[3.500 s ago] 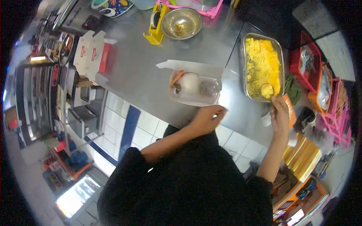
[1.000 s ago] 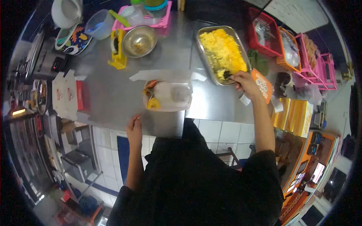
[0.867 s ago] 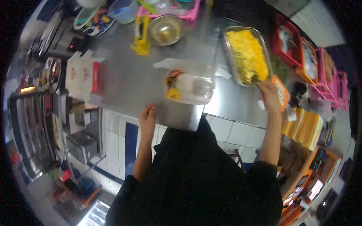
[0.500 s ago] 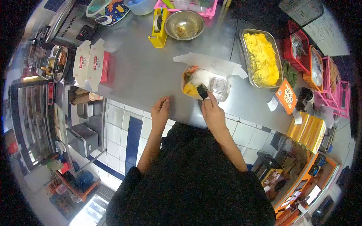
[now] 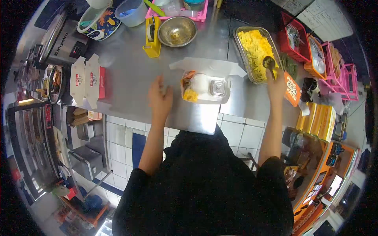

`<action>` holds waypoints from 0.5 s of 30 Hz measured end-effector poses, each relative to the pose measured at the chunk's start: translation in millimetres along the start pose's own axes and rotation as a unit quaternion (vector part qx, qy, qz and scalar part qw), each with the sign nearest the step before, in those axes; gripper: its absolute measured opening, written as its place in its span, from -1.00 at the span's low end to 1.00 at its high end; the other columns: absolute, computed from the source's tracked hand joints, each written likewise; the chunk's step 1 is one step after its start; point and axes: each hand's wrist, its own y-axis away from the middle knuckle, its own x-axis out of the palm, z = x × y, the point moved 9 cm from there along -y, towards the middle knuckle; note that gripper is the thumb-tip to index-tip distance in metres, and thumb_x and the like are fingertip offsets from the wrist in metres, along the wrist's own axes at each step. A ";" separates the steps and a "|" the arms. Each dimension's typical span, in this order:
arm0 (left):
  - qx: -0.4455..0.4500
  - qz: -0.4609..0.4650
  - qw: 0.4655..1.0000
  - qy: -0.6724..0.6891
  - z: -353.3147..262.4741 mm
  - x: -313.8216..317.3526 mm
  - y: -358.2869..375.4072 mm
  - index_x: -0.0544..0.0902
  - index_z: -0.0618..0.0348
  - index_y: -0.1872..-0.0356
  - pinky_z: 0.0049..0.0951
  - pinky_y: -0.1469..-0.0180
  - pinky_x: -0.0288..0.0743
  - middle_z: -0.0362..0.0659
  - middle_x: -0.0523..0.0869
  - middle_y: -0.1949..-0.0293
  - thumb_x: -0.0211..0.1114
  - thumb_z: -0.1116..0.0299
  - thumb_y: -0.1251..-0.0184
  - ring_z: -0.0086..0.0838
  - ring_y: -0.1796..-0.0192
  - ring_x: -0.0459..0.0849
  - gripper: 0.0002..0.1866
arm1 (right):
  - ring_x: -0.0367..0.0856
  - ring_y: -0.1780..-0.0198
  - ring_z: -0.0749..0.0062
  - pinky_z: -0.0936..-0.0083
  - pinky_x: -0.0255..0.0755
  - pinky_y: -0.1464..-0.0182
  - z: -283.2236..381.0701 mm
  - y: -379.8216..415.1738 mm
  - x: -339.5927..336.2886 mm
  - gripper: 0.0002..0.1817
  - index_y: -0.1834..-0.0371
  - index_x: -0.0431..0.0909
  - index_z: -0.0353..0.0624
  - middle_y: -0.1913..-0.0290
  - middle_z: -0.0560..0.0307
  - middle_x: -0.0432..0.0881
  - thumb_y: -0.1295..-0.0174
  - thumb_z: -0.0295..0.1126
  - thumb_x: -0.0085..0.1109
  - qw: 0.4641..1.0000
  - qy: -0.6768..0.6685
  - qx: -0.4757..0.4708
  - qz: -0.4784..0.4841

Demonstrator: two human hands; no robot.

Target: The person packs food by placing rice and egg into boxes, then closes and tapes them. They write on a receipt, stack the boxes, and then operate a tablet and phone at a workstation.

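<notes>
My right hand point(image 5: 277, 87) grips a black spoon point(image 5: 269, 62), its bowl over the front right part of the yellow food, which looks like scrambled egg point(image 5: 254, 47). That food fills a clear rectangular tray point(image 5: 245, 74). Left of it stands an open paper meal box point(image 5: 202, 101). Inside the box are white rice point(image 5: 200, 83), a small clear lidded cup point(image 5: 217, 87), a yellow portion point(image 5: 190, 95) and some reddish food at the back left. My left hand point(image 5: 160, 98), slightly blurred, hovers left of the box with fingers apart, holding nothing.
On the steel table point(image 5: 130, 67) are a metal bowl point(image 5: 177, 31), a yellow tape dispenser point(image 5: 152, 37) and open red-white boxes point(image 5: 86, 82). A Miyako appliance point(image 5: 61, 43) stands at the left. To the right are an orange sign point(image 5: 292, 89) and a red basket point(image 5: 294, 38).
My right hand has moved right with the spoon, from the meal box to the egg tray. My left hand has risen a little and spread its fingers. The view has shifted.
</notes>
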 end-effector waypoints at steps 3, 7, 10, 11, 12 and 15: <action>0.135 -0.012 0.987 -0.087 -44.4 13.7 -38.3 0.49 0.26 -0.22 -0.15 -0.04 0.52 0.10 0.62 -0.06 0.40 0.33 -0.23 -0.04 0.03 0.63 -0.46 | 0.43 -0.25 -0.14 0.07 0.29 -0.28 66.5 17.1 -9.9 -0.50 -0.23 0.45 -0.25 -0.20 -0.24 0.53 -0.23 -0.31 0.24 0.937 0.164 -0.248 -0.186; -0.027 0.038 0.987 -0.154 -60.9 18.6 -24.1 0.63 0.24 0.02 -0.03 -0.11 0.45 0.09 0.64 0.06 0.41 0.23 -0.21 -0.02 0.01 0.61 -0.61 | 0.56 -0.03 -0.06 0.14 0.42 -0.10 103.0 71.4 30.1 -0.66 -0.03 0.54 -0.27 0.05 -0.18 0.59 -0.23 -0.36 0.23 0.983 -0.021 -0.177 -0.037; 0.024 0.180 0.934 -0.308 -47.9 66.2 9.4 0.68 0.17 0.21 -0.04 -0.04 0.44 0.01 0.64 0.13 0.35 0.12 -0.24 -0.06 -0.01 0.61 -0.69 | 0.58 0.05 -0.03 0.17 0.45 -0.02 96.8 95.3 60.1 -0.72 0.05 0.56 -0.27 0.12 -0.14 0.59 -0.23 -0.36 0.23 0.989 -0.114 -0.094 0.020; 0.051 0.154 0.928 -0.337 -49.6 74.5 12.2 0.71 0.16 0.24 -0.04 -0.02 0.43 -0.01 0.64 0.17 0.29 0.12 -0.27 -0.10 0.04 0.62 -0.70 | 0.58 0.05 -0.03 0.17 0.45 -0.02 96.5 98.4 63.5 -0.72 0.05 0.56 -0.27 0.12 -0.14 0.59 -0.23 -0.36 0.23 0.989 -0.117 -0.091 0.019; 0.080 0.127 0.920 -0.363 -52.8 78.2 11.7 0.73 0.16 0.28 -0.04 0.00 0.42 -0.03 0.64 0.20 0.22 0.13 -0.31 -0.13 0.08 0.63 -0.70 | 0.57 0.04 -0.03 0.15 0.43 -0.06 92.5 98.9 68.1 -0.69 0.02 0.55 -0.26 0.12 -0.13 0.59 -0.23 -0.35 0.23 0.991 -0.114 -0.066 0.028; 0.107 0.139 0.909 -0.378 -45.9 88.1 6.6 0.73 0.11 0.28 -0.11 0.07 0.39 -0.08 0.62 0.24 0.22 0.22 -0.28 -0.19 0.12 0.61 -0.78 | 0.57 0.03 -0.05 0.10 0.38 -0.13 96.7 88.2 57.2 -0.62 -0.08 0.52 -0.24 0.12 -0.10 0.61 -0.22 -0.33 0.23 0.990 -0.070 -0.117 -0.039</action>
